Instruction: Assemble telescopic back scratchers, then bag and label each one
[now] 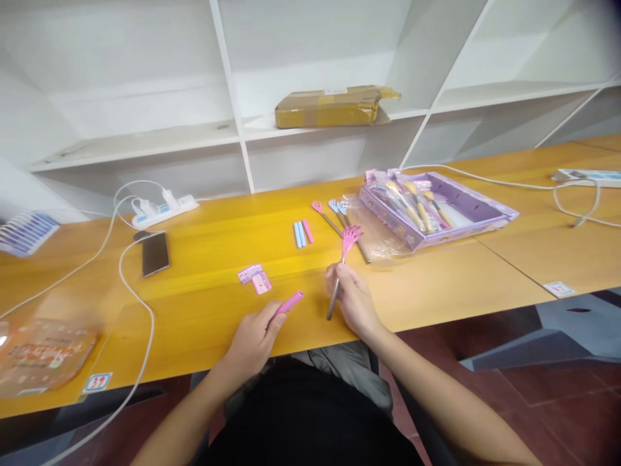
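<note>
My left hand (251,342) is closed around a pink tube-shaped handle sleeve (292,301), whose open end points up and to the right. In my right hand (358,301) is a back scratcher with a pink hand-shaped head (350,241) and a thin metal rod; the head points away from me. Past it lie another pink-headed back scratcher (317,208) and blue-headed ones (334,207), beside crumpled clear plastic wrap (383,243). Two light blue sleeves (299,235) and a pink sleeve (308,231) rest side by side. Small printed cards (261,282) are on the table left of them.
A purple tray box (490,223) with wrapped brush-like items (410,200) stands back right. A phone (156,254), power strip (169,210) and white cable (150,310) are left, near an orange packet (46,356). A cardboard box (327,109) sits on the shelf.
</note>
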